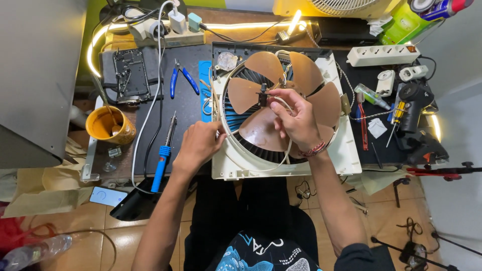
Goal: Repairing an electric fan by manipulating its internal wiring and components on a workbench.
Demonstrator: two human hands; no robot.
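Observation:
A white square fan housing [346,155] lies flat on the dark bench with a brown five-bladed fan [266,68] in its round opening. My right hand [296,118] rests on the blades, and its fingers pinch a thin white wire [287,103] by the black hub [262,95] at the centre. My left hand [201,143] grips the housing's left edge, with its fingers curled over the rim.
A blue-handled soldering iron [163,158] and blue pliers [182,78] lie left of the housing. A yellow cup [108,125] stands further left. Power strips [384,54], screwdrivers [362,125] and a black tool [414,108] lie to the right. A phone [108,196] sits near the bench's front edge.

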